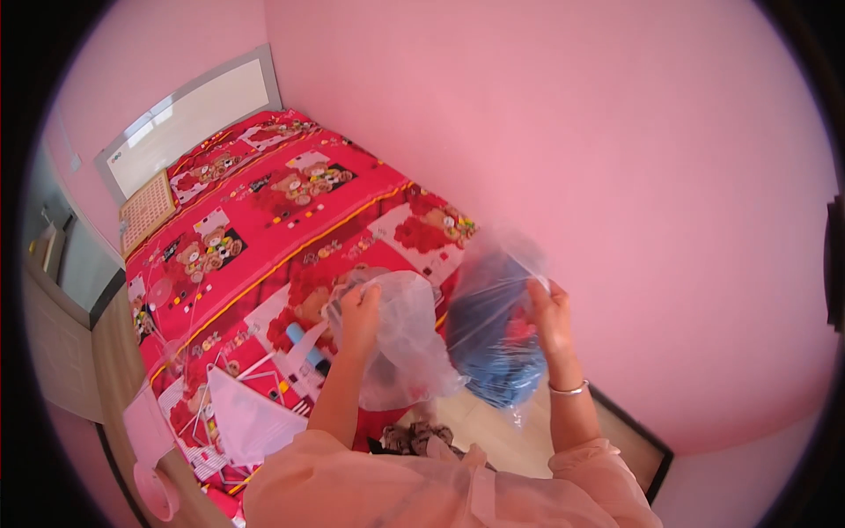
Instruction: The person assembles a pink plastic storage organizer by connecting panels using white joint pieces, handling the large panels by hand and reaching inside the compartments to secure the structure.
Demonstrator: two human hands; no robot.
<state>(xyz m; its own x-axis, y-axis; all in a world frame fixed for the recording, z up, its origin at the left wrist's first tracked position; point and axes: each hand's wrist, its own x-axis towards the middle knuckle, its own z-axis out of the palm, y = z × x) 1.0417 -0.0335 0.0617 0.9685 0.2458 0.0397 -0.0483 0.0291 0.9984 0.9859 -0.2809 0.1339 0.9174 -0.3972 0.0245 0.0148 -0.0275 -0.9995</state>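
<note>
My right hand (pixel 550 317), with a bangle at the wrist, pinches the upper edge of a clear plastic bag (pixel 497 326). Blue folded cloth with a bit of red shows through that bag, which hangs beside the bed's edge. In my left hand (pixel 359 315), closed fingers grip a translucent white plastic bag (pixel 405 343). This second bag looks slack, and nothing clear shows inside it. Both bags hang in front of my body, close together. A light blue cylinder with a dark end (pixel 306 345) lies on the bed just left of my left forearm.
The bed (pixel 264 238) has a red bear-print cover and a white headboard (pixel 189 119). White hangers (pixel 211 405) and a pale pink cloth (pixel 251 418) lie at its near left. A woven mat (pixel 148 211) rests near the headboard. The pink wall (pixel 651 202) stands at the right.
</note>
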